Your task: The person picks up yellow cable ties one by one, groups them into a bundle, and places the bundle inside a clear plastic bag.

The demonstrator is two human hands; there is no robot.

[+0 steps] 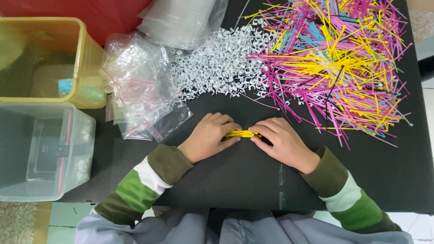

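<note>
**Both hands closed on a small yellow bundle**

I see a short bundle of yellow cable ties [241, 134] lying level on the black table [235, 180], near its front edge and in the middle of my view. My left hand [209, 135] has its fingers curled over the bundle's left end, and my right hand [281, 141] covers the right end the same way, so only the stretch between the two hands shows. Both hands are closed on it and rest knuckles up on the table.

Just beyond the hands lies a spread of small white plastic clips [221, 63]. To the right of that, a large loose heap of cable ties [334, 63] in pink, yellow, blue and a few black fans out toward the table's right edge. Left of the clips sits a pile of small clear zip bags [135, 86] with red seal strips, with a larger clear bag [181, 20] behind it. At the far left a yellow plastic bin [86, 58] stands behind a clear plastic bin [81, 149].
</note>
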